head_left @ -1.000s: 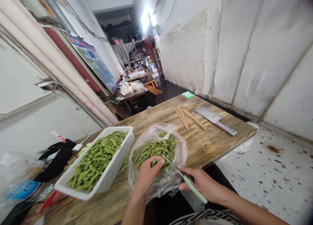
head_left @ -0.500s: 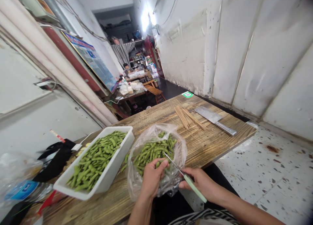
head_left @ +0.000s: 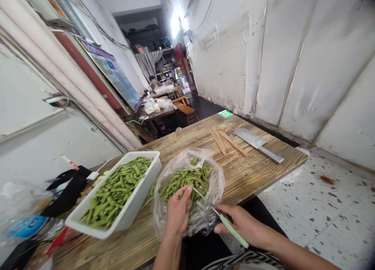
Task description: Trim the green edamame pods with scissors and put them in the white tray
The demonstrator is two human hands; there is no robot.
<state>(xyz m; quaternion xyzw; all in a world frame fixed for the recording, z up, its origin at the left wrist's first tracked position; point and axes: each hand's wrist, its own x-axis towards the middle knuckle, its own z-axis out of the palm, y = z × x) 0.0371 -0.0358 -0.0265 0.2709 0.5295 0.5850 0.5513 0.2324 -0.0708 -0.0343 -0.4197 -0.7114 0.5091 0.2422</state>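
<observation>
My left hand (head_left: 179, 211) is closed in a pinch on a green edamame pod (head_left: 181, 194), above an open clear plastic bag (head_left: 218, 176) full of pods. In my right hand (head_left: 238, 221) is a pair of scissors (head_left: 230, 229) with pale green handles. Their blades point up and left, and the tips are close to the left fingertips and the pod. Most of the held pod is hidden by my fingers. To the left stands a white plastic tub (head_left: 129, 211) heaped with edamame pods (head_left: 117, 190).
Thin bamboo skewers (head_left: 224, 139) and a cleaver (head_left: 254, 141) lie on the wooden table (head_left: 243, 176) beyond the bag. A plastic bottle (head_left: 32, 227) and a black bag (head_left: 68, 192) are at far left. Another person (head_left: 154, 82) sits at a table in the back.
My left hand has shifted slightly left and up with its pod. The scissor tips have moved a little left along with it. The tub, skewers and cleaver stay put.
</observation>
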